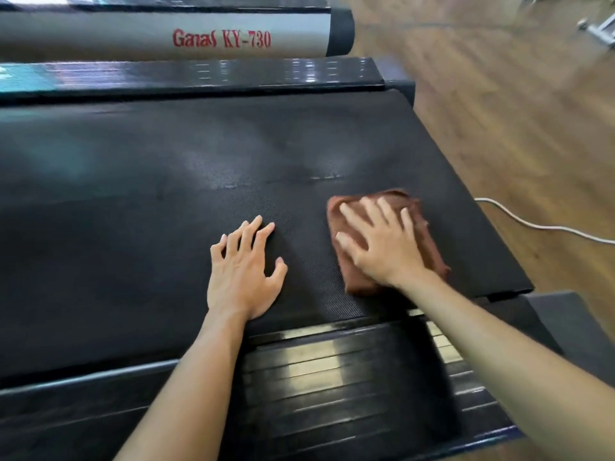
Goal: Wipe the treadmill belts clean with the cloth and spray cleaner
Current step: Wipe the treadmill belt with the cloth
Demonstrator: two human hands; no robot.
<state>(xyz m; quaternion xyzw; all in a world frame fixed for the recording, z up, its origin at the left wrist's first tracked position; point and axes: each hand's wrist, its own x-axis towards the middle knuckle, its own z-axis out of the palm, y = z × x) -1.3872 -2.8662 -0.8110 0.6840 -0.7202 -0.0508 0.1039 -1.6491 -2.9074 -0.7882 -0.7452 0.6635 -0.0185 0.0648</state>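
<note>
One folded reddish-brown cloth point(422, 224) lay flat under the right hand point(382, 244), fingers spread and pressing. The left hand point(243, 271), also spread, rested just beside it on the single black textured treadmill belt point(133, 201).

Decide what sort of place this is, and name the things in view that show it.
Probably a gym: a black treadmill belt, a second treadmill beside it marked "KY-730", and wood-look flooring with a cable trailing across it.
</note>
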